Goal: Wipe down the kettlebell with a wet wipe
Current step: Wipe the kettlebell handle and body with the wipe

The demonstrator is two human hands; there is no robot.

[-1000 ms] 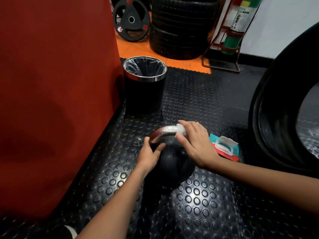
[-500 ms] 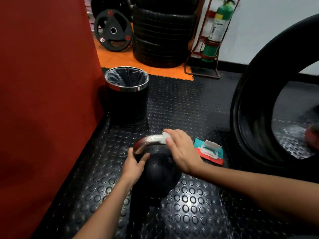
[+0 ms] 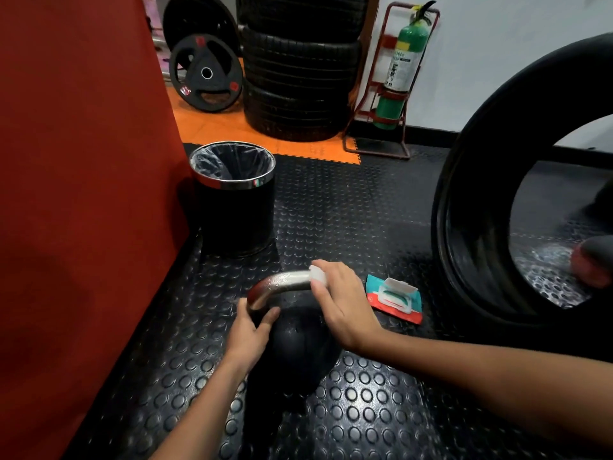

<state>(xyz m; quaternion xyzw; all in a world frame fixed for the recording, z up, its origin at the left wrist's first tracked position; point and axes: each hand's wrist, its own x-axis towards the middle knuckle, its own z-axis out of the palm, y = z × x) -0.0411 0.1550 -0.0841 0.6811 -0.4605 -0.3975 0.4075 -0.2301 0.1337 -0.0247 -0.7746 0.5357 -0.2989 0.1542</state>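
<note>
My right hand [image 3: 345,307] pinches the white wet wipe [image 3: 317,275] against the shiny steel handle [image 3: 282,283] of the round black kettlebell [image 3: 298,353], on the studded rubber floor [image 3: 365,410] just below this grip, while my left hand [image 3: 248,333] clasps the handle's base, I judge to steady it.

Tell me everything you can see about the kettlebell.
The kettlebell stands upright on the studded black rubber floor: a round matte black body under a shiny, silvery metal loop handle. The left hand grips the handle's left base; the right hand holds a white wet wipe against the handle's top right.
</note>
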